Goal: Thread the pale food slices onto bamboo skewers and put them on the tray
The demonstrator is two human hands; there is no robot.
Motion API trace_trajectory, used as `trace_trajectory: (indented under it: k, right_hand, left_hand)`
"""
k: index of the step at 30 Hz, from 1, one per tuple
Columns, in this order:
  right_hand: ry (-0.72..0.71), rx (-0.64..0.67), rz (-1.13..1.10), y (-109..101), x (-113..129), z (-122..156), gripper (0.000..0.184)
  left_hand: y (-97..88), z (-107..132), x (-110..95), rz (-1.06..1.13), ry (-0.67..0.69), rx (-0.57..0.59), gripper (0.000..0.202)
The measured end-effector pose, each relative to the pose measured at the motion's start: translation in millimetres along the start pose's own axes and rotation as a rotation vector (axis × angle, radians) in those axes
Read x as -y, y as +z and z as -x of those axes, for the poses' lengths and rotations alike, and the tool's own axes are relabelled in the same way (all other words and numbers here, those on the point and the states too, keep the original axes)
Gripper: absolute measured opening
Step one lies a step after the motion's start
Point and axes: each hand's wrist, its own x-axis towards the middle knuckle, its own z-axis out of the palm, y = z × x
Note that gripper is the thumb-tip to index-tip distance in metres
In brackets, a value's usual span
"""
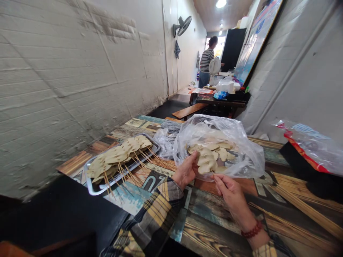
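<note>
My right hand (227,187) pinches the lower end of a thin wooden skewer (212,172), with a red beaded bracelet at its wrist. Pale flat slices (207,161) are bunched at the skewer's upper end, and my left hand (187,170) grips their left edge. Just behind them, a clear plastic bag (246,151) lies open with more loose slices (223,154) inside. To the left, a metal tray (92,188) bears a row of loaded skewers (120,154), their bare sticks pointing toward me over the rim.
Loose wooden skewers (302,203) lie on the patchwork-patterned table (203,217) at the right. Beyond them is a black container (300,157) with red-edged plastic packaging. A grey cloth (170,125) and crumpled plastic (164,142) sit behind the tray. A person (206,62) stands farther back beside another table.
</note>
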Motion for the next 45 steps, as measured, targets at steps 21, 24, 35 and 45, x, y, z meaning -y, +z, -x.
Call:
trace_trajectory:
  k: [21, 24, 35, 45]
  right_hand:
    - [-0.069, 0.105, 0.202, 15.2, 10.1, 5.8, 0.041]
    - [-0.093, 0.061, 0.222, 15.4, 10.7, 6.3, 0.040]
    - [-0.136, 0.007, 0.232, 15.4, 10.2, 6.8, 0.037]
    - [-0.145, -0.014, 0.215, 14.5, 13.1, 4.6, 0.039]
  left_hand:
    - [-2.7, -3.2, 0.0, -0.055, 0.180, -0.095, 0.043]
    - [-2.2, -3.5, 3.6, -0.053, 0.176, -0.095, 0.043]
    - [4.3, 2.7, 6.5, -0.076, 0.154, -0.089, 0.044]
    - [4.2, 2.2, 6.3, -0.048, 0.142, -0.073, 0.038]
